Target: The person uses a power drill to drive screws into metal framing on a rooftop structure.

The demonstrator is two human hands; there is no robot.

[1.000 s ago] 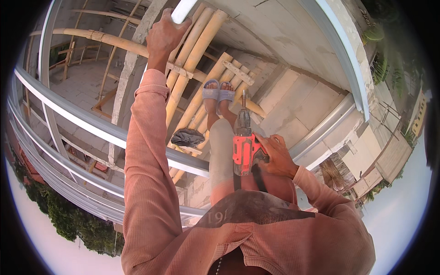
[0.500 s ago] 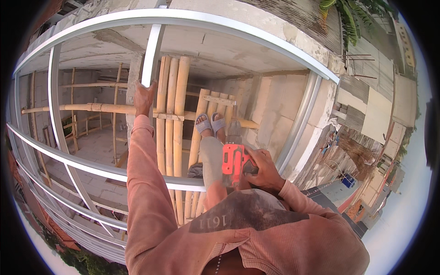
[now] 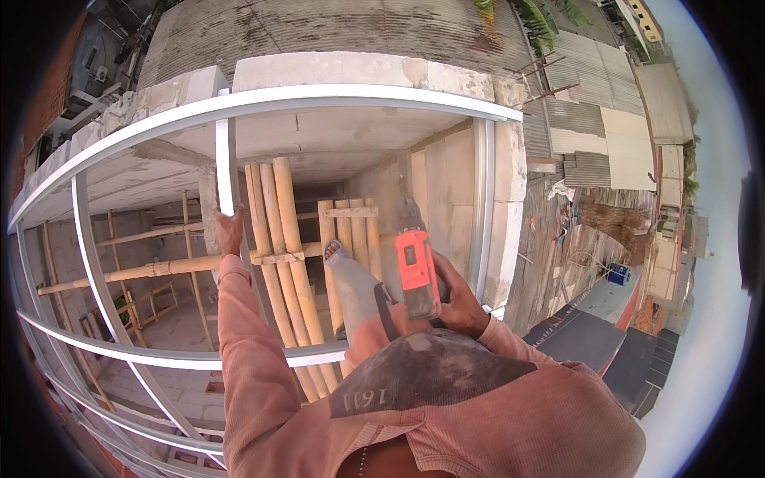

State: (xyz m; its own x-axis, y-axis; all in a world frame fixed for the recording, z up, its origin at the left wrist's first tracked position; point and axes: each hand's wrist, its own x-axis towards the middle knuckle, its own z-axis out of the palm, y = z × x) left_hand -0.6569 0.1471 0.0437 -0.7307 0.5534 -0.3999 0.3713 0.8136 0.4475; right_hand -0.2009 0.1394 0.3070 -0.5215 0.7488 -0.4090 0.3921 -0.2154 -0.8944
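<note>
My left hand point(image 3: 229, 231) is closed around the near end of a silver metal strut point(image 3: 226, 167), which runs away from me to the far metal rail point(image 3: 319, 95). In my right hand point(image 3: 462, 301), close in front of my body, is a red and black cordless drill point(image 3: 416, 267). Its dark chuck end points away from me, and my fingers wrap its handle, partly hidden by the drill body. Below the frame, my sandalled foot point(image 3: 335, 253) rests on bamboo poles point(image 3: 328, 227).
A near metal rail point(image 3: 183, 357) crosses in front of my left arm. At right, another metal member point(image 3: 483, 199) lies along the block wall point(image 3: 506, 203). Bamboo scaffolding point(image 3: 135, 271) spans the deep space at left. Corrugated roofs point(image 3: 319, 40) lie beyond.
The view has shifted, so the frame sits lower and further left. The drill has swung slightly, showing more of its side, and one foot is now out of sight. My left hand keeps its hold.
</note>
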